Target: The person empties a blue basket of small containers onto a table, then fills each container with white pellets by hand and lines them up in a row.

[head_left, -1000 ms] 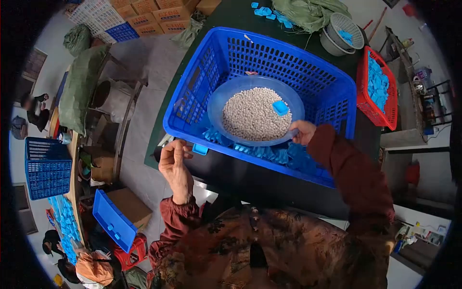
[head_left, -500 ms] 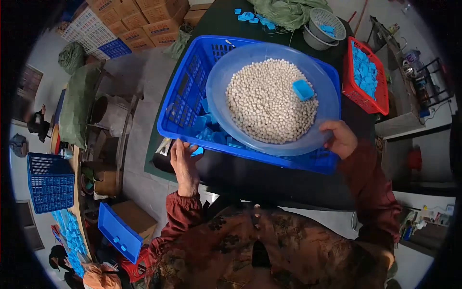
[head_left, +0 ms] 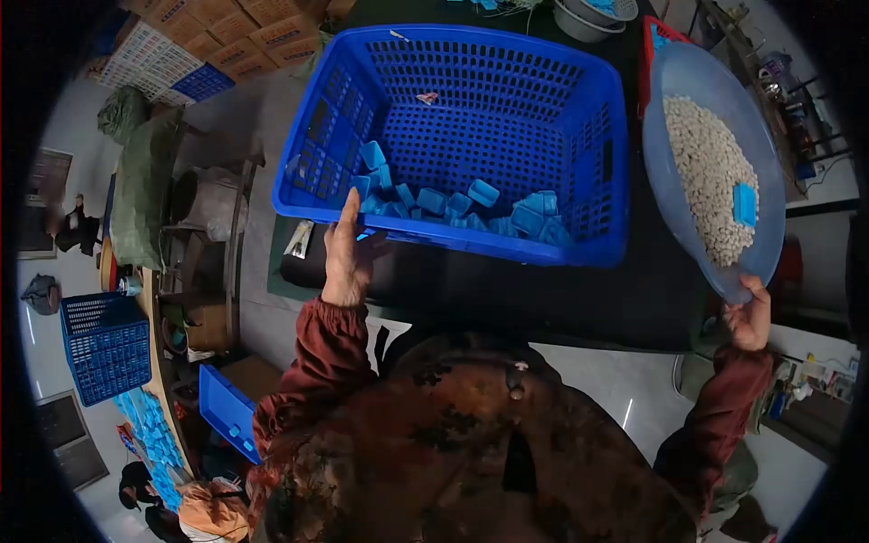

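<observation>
My right hand [head_left: 748, 317] grips the near rim of a translucent blue basin [head_left: 668, 195], which is tilted at the right side of the table. White, bean-sized pellets [head_left: 711, 172] fill much of the basin, and a small blue plastic box [head_left: 744, 205] lies on them. My left hand [head_left: 347, 258] holds the near left rim of a large blue perforated basket [head_left: 593, 231], one digit over the edge and the others partly hidden beneath. Several small blue plastic boxes [head_left: 433, 201] lie along the basket's near side, with a pinkish scrap [head_left: 427, 98] further back.
The dark table [head_left: 543, 303] carries the basket. Behind it stand grey bowls [head_left: 584, 25] and a red basket [head_left: 646, 54], mostly hidden by the basin. At left are stacked cartons [head_left: 276, 41], a dark blue crate [head_left: 107, 353], loose blue pieces [head_left: 154, 443] and another person's orange clothing [head_left: 213, 514].
My right hand has moved the basin off the blue basket to the right and tilted it. The basket's inside is now exposed. My left hand now has a digit over the basket's rim.
</observation>
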A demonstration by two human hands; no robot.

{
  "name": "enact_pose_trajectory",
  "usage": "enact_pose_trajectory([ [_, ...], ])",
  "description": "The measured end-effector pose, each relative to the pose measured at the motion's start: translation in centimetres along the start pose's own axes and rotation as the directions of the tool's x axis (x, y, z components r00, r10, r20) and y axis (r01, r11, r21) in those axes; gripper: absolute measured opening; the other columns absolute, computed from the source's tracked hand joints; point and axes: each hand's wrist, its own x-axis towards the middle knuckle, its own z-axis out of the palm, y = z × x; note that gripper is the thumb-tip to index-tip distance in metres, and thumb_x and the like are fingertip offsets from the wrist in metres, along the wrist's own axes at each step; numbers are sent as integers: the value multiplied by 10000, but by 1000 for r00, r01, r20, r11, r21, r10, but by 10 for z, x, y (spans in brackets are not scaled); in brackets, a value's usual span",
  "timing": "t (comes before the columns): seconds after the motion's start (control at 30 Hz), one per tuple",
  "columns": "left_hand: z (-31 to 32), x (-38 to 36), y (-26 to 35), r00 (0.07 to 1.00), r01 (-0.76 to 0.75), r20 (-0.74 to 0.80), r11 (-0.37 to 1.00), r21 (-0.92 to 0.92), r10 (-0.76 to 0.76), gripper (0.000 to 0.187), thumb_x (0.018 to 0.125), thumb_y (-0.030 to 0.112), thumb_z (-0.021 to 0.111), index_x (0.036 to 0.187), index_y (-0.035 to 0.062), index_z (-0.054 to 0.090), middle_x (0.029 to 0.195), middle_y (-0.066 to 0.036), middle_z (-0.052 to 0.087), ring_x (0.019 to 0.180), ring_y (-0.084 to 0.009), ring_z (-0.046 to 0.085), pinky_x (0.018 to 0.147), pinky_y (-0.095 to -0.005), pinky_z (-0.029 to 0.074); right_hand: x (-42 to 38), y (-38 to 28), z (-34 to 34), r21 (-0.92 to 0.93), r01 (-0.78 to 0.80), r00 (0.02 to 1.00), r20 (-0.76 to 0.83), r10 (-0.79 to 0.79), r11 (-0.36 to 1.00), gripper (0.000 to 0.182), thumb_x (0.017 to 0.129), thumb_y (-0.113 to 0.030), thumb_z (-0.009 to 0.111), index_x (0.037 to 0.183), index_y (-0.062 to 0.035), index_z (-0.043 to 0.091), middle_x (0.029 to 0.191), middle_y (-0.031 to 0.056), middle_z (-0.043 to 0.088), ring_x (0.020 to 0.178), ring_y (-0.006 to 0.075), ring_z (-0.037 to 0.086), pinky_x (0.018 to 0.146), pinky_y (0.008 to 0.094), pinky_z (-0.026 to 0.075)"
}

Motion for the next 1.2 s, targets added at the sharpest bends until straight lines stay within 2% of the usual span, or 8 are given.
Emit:
enact_pose_trajectory([
  [0.23,-14,63,-18,988,4,-151,996,-93,-19,278,779,203,544,988,25,505,922,-99,516,828,-237,509,691,-421,441,61,86,-112,-25,27,994,-105,-30,999,167,711,-126,580,845,-58,507,716,32,553,508,139,507,392,249,412],
  [0.33,-10,59,-16,992,-13,-129,990,-138,-5,235,770,139,509,967,11,499,918,-104,513,839,-238,501,709,-436,432,103,137,-180,12,98,908,-411,-84,995,183,703,-125,574,870,-81,514,699,15,534,489,131,479,369,227,381],
  [0.63,-25,54,-13,1000,9,-25,993,-121,-12,283,766,168,504,1009,22,499,958,-111,518,877,-259,506,757,-481,407,138,257,-197,121,-37,998,-47,43,992,299,778,-176,570,1041,-54,498,881,39,564,704,166,541,554,278,419],
  [0.73,-30,52,-10,995,84,-40,991,-109,-89,352,773,223,520,1072,42,474,1020,-113,506,919,-277,496,793,-499,381,121,264,-114,208,57,942,-334,16,976,256,805,-159,541,1024,-29,516,847,53,570,779,208,538,604,314,420],
  [0.87,-31,33,17,975,223,32,947,-232,-221,613,739,432,557,1201,74,372,1201,-135,402,1091,-322,377,899,-526,255,92,228,-88,382,20,931,-344,122,924,269,816,-187,543,1014,-7,520,849,68,563,774,233,540,655,345,422],
  [0.93,-32,29,36,948,315,53,904,-287,-314,652,750,434,541,1244,69,322,1246,-156,370,1121,-334,360,910,-507,257,94,215,-135,-596,20,764,-509,-397,803,299,826,-207,542,1038,-1,501,923,88,556,793,230,542,712,350,425],
  [1.0,-32,43,37,956,294,66,912,-285,-287,625,755,381,540,1241,55,320,1237,-161,377,1110,-338,371,910,-504,269,69,171,-62,-496,468,810,-89,-579,731,388,827,-228,543,1110,22,454,1056,113,527,859,215,539,758,350,421],
  [1.2,-39,56,32,982,185,26,942,-280,-185,531,696,124,512,1191,14,355,1188,-162,418,1041,-345,421,903,-494,321,78,126,158,-383,409,913,167,-373,828,416,820,-217,546,1161,-3,441,1082,106,517,894,167,520,742,283,421],
])
